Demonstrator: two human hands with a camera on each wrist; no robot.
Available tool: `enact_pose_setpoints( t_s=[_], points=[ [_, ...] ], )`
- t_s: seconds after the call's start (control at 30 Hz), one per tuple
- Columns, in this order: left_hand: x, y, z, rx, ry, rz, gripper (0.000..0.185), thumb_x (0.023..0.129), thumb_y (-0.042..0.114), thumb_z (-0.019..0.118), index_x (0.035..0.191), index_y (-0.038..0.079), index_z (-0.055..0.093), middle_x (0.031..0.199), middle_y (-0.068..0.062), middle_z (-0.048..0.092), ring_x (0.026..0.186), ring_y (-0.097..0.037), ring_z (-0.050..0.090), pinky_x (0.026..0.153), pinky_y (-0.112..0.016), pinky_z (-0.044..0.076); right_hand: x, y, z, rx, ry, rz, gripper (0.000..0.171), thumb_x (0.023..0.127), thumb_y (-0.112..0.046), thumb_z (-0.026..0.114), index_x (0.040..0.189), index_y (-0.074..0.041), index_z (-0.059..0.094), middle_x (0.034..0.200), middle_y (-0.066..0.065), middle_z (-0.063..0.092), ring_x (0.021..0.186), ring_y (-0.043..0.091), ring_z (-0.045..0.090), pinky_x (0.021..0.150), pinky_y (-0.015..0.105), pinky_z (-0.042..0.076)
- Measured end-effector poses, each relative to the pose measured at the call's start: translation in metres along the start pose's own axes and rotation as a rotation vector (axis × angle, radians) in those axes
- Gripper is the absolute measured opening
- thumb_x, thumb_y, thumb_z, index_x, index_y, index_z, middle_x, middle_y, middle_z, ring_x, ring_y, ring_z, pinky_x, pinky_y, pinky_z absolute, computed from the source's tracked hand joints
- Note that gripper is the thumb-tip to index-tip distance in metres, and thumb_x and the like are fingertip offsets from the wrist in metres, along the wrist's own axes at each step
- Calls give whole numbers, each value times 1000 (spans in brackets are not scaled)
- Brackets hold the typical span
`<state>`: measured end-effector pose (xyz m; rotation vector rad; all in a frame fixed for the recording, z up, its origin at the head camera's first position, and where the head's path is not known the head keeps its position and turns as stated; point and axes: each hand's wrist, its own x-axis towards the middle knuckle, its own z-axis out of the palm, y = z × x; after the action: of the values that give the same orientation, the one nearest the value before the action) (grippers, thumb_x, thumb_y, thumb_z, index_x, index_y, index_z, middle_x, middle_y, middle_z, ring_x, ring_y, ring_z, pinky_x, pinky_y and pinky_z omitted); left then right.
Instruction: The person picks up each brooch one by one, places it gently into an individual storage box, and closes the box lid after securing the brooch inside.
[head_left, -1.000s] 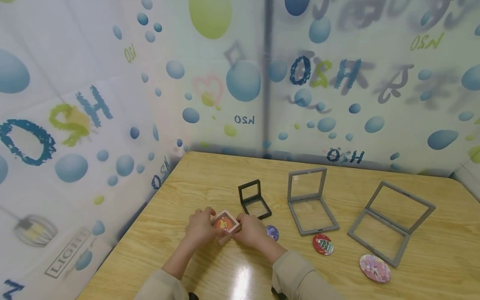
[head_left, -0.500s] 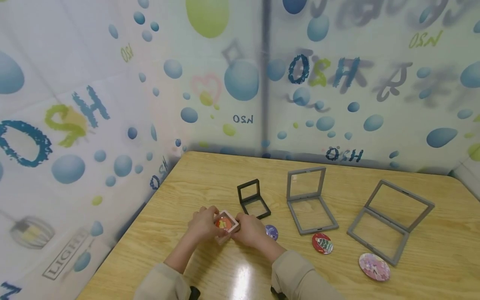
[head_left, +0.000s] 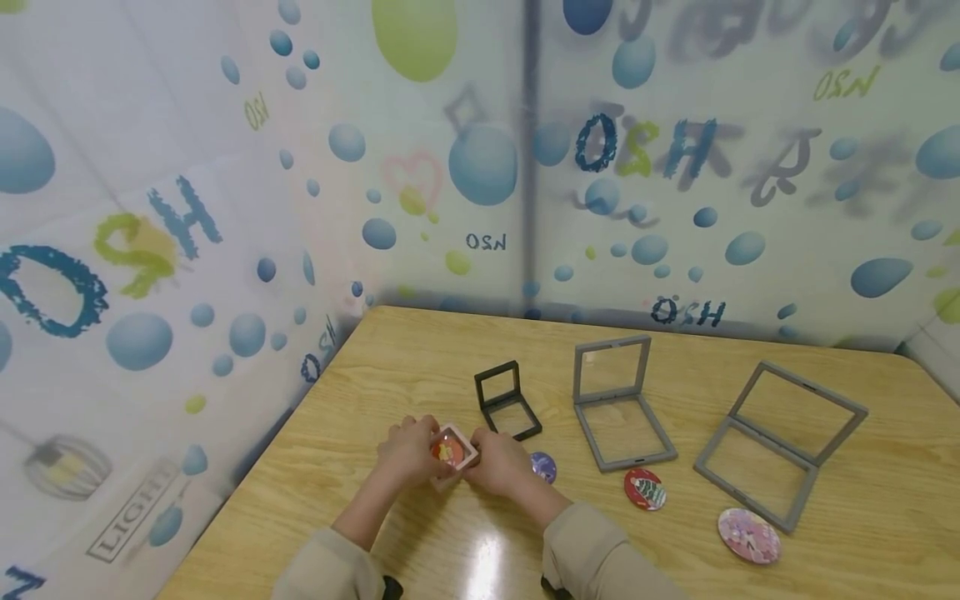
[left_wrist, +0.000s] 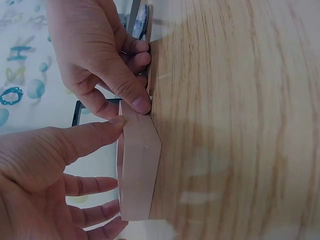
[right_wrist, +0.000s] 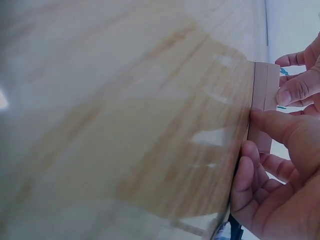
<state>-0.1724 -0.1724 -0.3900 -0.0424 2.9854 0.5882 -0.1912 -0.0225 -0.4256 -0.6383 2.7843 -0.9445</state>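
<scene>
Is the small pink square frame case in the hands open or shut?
Shut: the pink square frame case has both halves pressed together, left hand and right hand gripping its sides.

Wood-look bench, plastic frames, glossy badges

The bench (head_left: 420, 358) has a light wood-grain top, smooth and shiny enough to throw back a bright glare. The pink case (head_left: 452, 451) looks like matt plastic with a clear film face. The black frame (head_left: 504, 400) and two grey frames (head_left: 617, 402) (head_left: 783, 446) look like matt plastic round clear, slightly reflective film. The round badges (head_left: 646, 488) are glossy. The sleeves (head_left: 592, 554) are matt beige cloth. The walls (head_left: 225, 208) are printed, soft-sheen sheeting.
</scene>
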Motion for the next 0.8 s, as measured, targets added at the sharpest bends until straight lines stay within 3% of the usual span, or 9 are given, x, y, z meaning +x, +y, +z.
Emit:
enact_pose_setpoints(
  t_s=[0.3, 0.53, 0.67, 0.8],
  points=[
    [1, -1, 0, 7, -13, -3, 56, 60, 30, 82, 104, 8, 56, 88, -8, 50, 82, -27, 46, 65, -45, 39, 1, 2, -2, 23, -10, -4, 20, 71, -16, 72, 82, -5, 59, 67, 0, 55, 57, 12, 47, 51, 25, 39],
    [0, 2, 3, -12, 39, 11, 55, 62, 30, 81, 107, 6, 57, 99, -14, 49, 91, -33, 41, 67, -47, 37, -2, 10, -10, 79, -25, -12, 22, 61, 0, 70, 80, 1, 59, 72, 8, 58, 66, 19, 51, 59, 31, 45],
    [0, 12, 3, -64, 85, 106, 49, 66, 27, 78, 104, 3, 59, 98, -16, 52, 88, -32, 47, 65, -42, 41, -7, 22, -26, 137, -6, -61, 16, 64, 2, 69, 76, 4, 60, 70, 8, 58, 62, 16, 50, 57, 29, 45],
    [0, 27, 4, -188, 23, 204, 37, 72, 19, 74, 98, -2, 60, 83, -11, 58, 71, -21, 55, 58, -31, 45, -12, 33, -45, 160, 13, -28, 14, 68, 0, 71, 74, 3, 59, 67, 4, 55, 58, 13, 50, 54, 26, 44]
  ],
)
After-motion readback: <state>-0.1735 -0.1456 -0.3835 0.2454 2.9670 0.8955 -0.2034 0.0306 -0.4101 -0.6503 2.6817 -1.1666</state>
